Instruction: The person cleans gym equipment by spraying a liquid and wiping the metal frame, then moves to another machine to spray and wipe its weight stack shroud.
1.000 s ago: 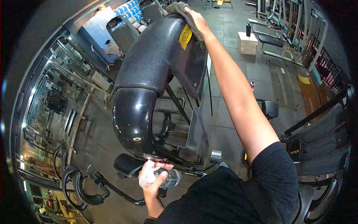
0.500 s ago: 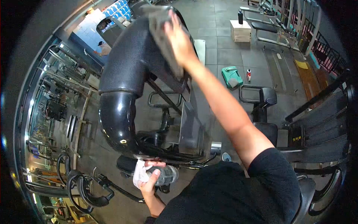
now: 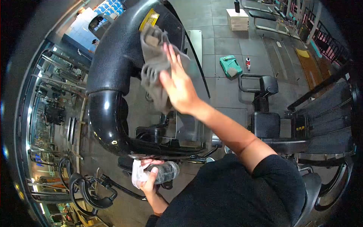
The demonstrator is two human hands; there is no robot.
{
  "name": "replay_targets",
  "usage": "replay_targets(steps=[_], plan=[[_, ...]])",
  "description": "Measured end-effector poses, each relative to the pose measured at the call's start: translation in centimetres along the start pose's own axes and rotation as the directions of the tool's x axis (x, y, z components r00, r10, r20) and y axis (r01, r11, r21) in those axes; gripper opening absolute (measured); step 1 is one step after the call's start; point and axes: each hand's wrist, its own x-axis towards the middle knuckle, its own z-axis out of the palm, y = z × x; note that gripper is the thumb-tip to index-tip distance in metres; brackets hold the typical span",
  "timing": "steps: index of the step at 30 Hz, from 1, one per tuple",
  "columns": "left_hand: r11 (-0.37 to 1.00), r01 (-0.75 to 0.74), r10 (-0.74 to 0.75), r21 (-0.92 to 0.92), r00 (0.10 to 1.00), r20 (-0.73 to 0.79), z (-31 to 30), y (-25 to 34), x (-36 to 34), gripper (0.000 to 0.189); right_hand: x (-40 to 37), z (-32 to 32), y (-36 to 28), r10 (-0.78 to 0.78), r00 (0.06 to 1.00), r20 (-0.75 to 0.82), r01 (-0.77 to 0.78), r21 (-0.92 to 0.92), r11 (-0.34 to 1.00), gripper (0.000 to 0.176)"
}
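Head view: the right hand (image 3: pixel 179 89) lies flat against the side of a big curved black moulded plastic shroud (image 3: pixel 113 64) of a gym machine. Its fingers (image 3: pixel 171 56) are stretched out straight and a little spread, not curled. Under the palm and fingers it presses a crumpled grey fabric cloth (image 3: pixel 153 64) against the shroud's side. The cloth bunches above the fingertips and hangs in folds to the left of the palm. Whether the thumb pinches the cloth cannot be told. A yellow rectangular label (image 3: pixel 148 19) sits on the shroud just above the cloth.

Below the shroud's glossy lower bend, the left hand (image 3: pixel 147 181) is clenched around a clear plastic spray bottle (image 3: pixel 164 172) that lies roughly level. The fingers wrap the neck beside its white trigger head (image 3: pixel 137 174), and the thumb lies on top. The bottle is close under the shroud's bottom edge, apart from the cloth.

To the right of the shroud, on the dark tiled floor, lie a green plastic container (image 3: pixel 229 65) and, just beside it, a small white bottle with a red cap (image 3: pixel 248 63). Further right of the shroud stands a black padded seat (image 3: pixel 264 125).
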Motion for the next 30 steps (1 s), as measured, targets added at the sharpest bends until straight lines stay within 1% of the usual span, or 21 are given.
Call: replay_targets(steps=[2, 3, 4, 5, 7, 10, 11, 12, 13, 14, 15, 17, 19, 20, 21, 23, 24, 25, 27, 29, 30], plan=[[0.999, -0.012, 0.011, 0.036, 1.000, 0.012, 0.1, 0.2, 0.3, 0.039, 4.8, 0.4, 3.8, 0.137, 0.987, -0.078, -0.139, -0.011, 0.990, 0.065], [0.997, -0.019, 0.018, 0.069, 1.000, 0.014, 0.1, 0.3, 0.1, 0.039, 7.8, 0.1, 5.8, 0.277, 0.956, -0.092, -0.279, -0.005, 0.960, 0.070], [1.000, 0.012, -0.012, 0.024, 1.000, -0.007, 0.3, 0.3, 0.0, 0.040, 11.0, 0.2, 10.7, 0.339, 0.930, -0.145, -0.353, -0.086, 0.932, 0.081], [1.000, 0.016, -0.016, 0.022, 1.000, -0.019, 0.4, -0.1, -0.2, 0.040, 14.6, 1.3, 16.7, 0.196, 0.899, -0.390, -0.287, -0.188, 0.939, 0.079], [0.998, 0.060, -0.058, 0.035, 0.997, -0.043, -0.1, -0.1, -0.6, 0.042, 19.6, -1.6, 23.0, 0.458, 0.866, -0.202, -0.486, -0.117, 0.866, 0.073], [0.998, 0.032, -0.030, 0.048, 0.999, -0.042, 0.3, 0.0, -0.6, 0.043, 15.6, 0.2, 16.6, 0.332, 0.858, -0.393, -0.437, -0.216, 0.873, 0.065], [0.999, 0.017, -0.015, 0.030, 0.999, -0.036, 0.4, -0.2, -0.4, 0.043, 12.2, -0.2, 12.9, 0.203, 0.944, -0.261, -0.273, -0.273, 0.922, 0.062], [0.999, 0.028, -0.029, -0.027, 0.999, -0.034, 0.1, -0.6, -0.5, 0.043, 9.2, 0.2, 10.4, 0.204, 0.948, -0.244, -0.238, -0.121, 0.964, 0.057], [0.999, 0.021, -0.022, -0.033, 0.999, -0.034, 0.1, -0.6, -0.5, 0.043, 5.5, 0.5, 7.3, 0.274, 0.947, -0.170, -0.299, -0.143, 0.944, 0.048], [0.999, 0.022, -0.024, -0.043, 0.999, -0.029, -0.1, -0.8, -0.5, 0.042, 1.7, 0.7, 3.2, 0.214, 0.965, -0.155, -0.227, -0.074, 0.971, 0.051], [0.998, 0.025, -0.026, -0.050, 0.999, -0.025, -0.3, -0.9, -0.5, 0.042, -0.9, 0.9, 0.1, 0.153, 0.978, -0.143, -0.155, -0.002, 0.988, 0.062], [0.998, 0.030, -0.030, -0.052, 1.000, 0.009, -0.4, -0.5, -0.2, 0.041, -3.0, 0.5, -0.3, 0.051, 0.999, -0.005, -0.052, -0.067, 0.996, 0.067], [0.999, 0.028, -0.028, -0.043, 1.000, 0.010, -0.5, -0.4, -0.3, 0.041, -0.7, 0.8, 1.3, 0.147, 0.986, -0.080, -0.148, -0.003, 0.989, 0.063], [0.999, 0.023, -0.022, -0.041, 1.000, 0.010, -0.6, -0.6, 0.1, 0.041, 1.3, 1.4, 4.0, 0.172, 0.975, -0.143, -0.183, -0.063, 0.981, 0.066], [0.998, 0.017, -0.016, -0.054, 1.000, 0.020, -0.6, -0.9, 0.1, 0.041, 4.2, 1.4, 5.7, 0.274, 0.940, -0.205, -0.299, -0.102, 0.949, 0.068], [0.998, 0.012, -0.011, -0.066, 1.000, 0.015, -0.6, -0.9, -0.2, 0.041, 10.5, -0.7, 9.1, 0.437, 0.891, -0.126, -0.449, -0.098, 0.888, 0.065], [0.995, 0.027, -0.029, -0.092, 0.999, -0.015, -0.3, -0.9, -0.2, 0.041, 12.5, -0.2, 13.5, 0.399, 0.880, -0.258, -0.430, -0.073, 0.900, 0.060], [0.992, 0.046, -0.052, -0.119, 0.998, -0.042, 0.0, -0.7, -0.4, 0.041, 13.8, -1.8, 13.7, 0.472, 0.870, -0.146, -0.484, -0.063, 0.873, 0.056], [0.994, 0.030, -0.034, -0.104, 0.999, -0.041, 0.3, -0.6, -0.2, 0.040, 14.2, -1.8, 13.6, 0.459, 0.866, -0.200, -0.486, -0.112, 0.867, 0.055], [0.996, 0.009, -0.010, -0.092, 1.000, -0.013, 0.0, -0.9, -0.1, 0.041, 10.8, -0.5, 11.4, 0.347, 0.886, -0.308, -0.399, -0.121, 0.909, 0.061], [0.995, 0.005, -0.006, -0.098, 1.000, -0.008, -0.1, -0.9, 0.0, 0.041, 8.3, 0.2, 9.6, 0.303, 0.915, -0.268, -0.341, -0.111, 0.933, 0.058]])
